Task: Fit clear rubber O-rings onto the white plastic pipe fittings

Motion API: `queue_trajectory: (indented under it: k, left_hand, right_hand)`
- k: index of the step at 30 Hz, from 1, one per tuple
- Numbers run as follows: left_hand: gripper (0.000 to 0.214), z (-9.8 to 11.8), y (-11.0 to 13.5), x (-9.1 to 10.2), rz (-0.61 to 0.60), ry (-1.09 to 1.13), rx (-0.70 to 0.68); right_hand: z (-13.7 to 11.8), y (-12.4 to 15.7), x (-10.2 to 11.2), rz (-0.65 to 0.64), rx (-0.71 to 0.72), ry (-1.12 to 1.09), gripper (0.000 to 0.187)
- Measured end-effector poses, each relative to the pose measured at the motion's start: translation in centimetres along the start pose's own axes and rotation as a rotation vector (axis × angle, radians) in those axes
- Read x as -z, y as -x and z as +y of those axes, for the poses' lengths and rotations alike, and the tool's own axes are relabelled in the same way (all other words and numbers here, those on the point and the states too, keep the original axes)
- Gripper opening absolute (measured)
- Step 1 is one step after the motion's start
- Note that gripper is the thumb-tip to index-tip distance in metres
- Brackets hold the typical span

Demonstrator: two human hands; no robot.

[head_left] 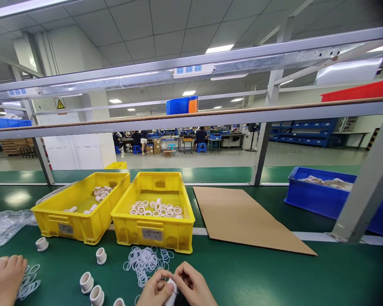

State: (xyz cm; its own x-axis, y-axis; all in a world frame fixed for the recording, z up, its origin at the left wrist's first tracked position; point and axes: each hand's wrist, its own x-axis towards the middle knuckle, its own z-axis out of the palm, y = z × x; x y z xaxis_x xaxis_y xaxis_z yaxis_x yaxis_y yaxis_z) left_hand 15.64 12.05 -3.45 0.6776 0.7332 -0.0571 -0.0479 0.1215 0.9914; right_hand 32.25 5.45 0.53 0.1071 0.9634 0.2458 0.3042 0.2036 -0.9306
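Note:
At the bottom centre, my left hand [157, 290] is closed around a white ribbed plastic fitting [171, 294], held tilted. My right hand [194, 284] is pinched at the fitting's upper end; what lies between those fingertips is hidden. Just beyond my hands spreads a loose pile of thin white rings [143, 261]. Several white flanged plastic collars stand to the left on the green table, among them one collar [101, 256] near the yellow bins and another collar [86, 282] closer to me.
Two yellow bins, a left bin [67, 227] and a right bin [153, 236], hold white parts. Cardboard [239, 216] lies right of them, then a blue bin [315, 204] and a metal post [364, 199]. Another person's hand [6, 278] works at far left, near more rings [28, 282].

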Motion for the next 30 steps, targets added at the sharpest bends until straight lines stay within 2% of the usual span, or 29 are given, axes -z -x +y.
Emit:
queue_trajectory:
  k: [7,12,14,20,24,30]
  left_hand:
    - [0.053,0.6,0.5,0.0,0.000,-0.057,-0.026]
    - [0.059,0.4,0.5,0.2,0.021,-0.207,-0.009]
    - [0.058,1.0,0.7,0.0,0.028,-0.271,0.005]
    - [0.027,4.6,1.9,-1.0,0.058,-0.535,0.052]
    - [0.028,5.0,2.1,-0.5,0.068,-0.479,0.030]
    - [0.047,4.2,2.0,0.3,0.141,-0.312,0.031]
  right_hand:
    - [0.2,-0.2,-0.2,-0.035,0.000,0.000,0.037]
    - [0.7,0.0,-0.2,-0.064,0.002,0.001,0.029]
    - [0.7,0.1,-0.2,-0.076,0.008,0.019,0.024]
    - [-0.4,0.4,-0.5,-0.171,0.042,0.076,0.015]
    - [-0.7,0.5,-0.3,-0.185,0.066,0.083,0.016]
    - [-0.7,0.5,0.4,-0.161,0.111,0.117,0.031]
